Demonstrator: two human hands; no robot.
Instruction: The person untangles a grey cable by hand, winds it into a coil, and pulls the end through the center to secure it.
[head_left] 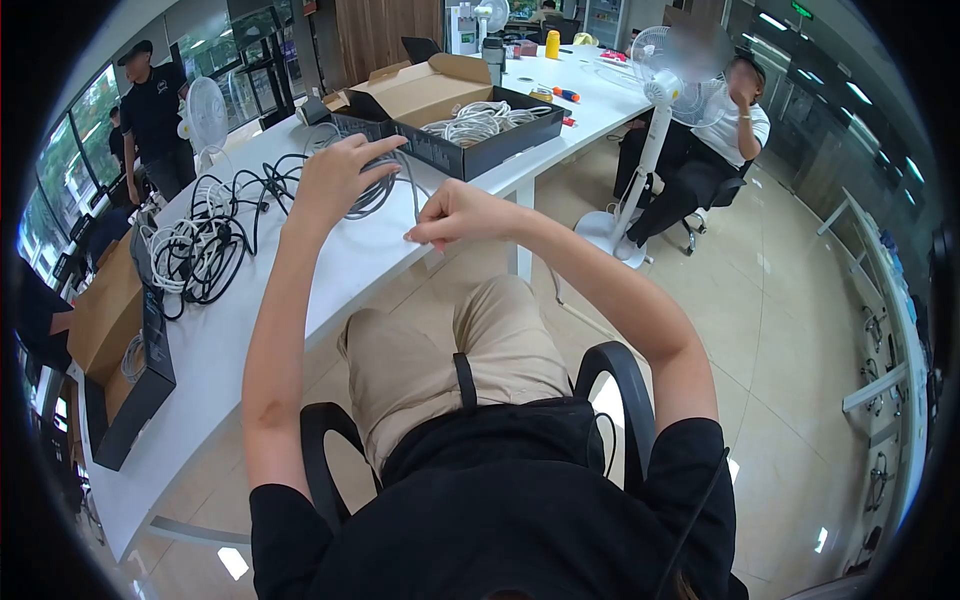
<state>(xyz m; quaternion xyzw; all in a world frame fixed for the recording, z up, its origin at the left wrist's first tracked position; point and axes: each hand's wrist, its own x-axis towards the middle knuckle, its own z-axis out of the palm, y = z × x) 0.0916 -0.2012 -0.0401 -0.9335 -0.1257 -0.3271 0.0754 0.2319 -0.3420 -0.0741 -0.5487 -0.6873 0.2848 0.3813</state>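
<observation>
Above the table edge, my left hand (pixel 343 178) holds a loosely wound grey cable (pixel 372 203), its index finger and another finger reaching out to the right. The coil hangs under and beside those fingers; the palm side is hidden. A strand runs from the coil toward my right hand (pixel 458 213), which is closed in a pinch on the cable near the table's front edge. Left of my left hand lies a tangle of black and white cables (pixel 212 235) on the white table (pixel 345 265).
An open black box (pixel 490 150) of white cables stands beyond my hands. Another open box (pixel 130 385) sits at the left with a cable inside. A white standing fan (pixel 655 130) and a seated person (pixel 725 120) are at the right. Another person (pixel 155 115) stands at the left.
</observation>
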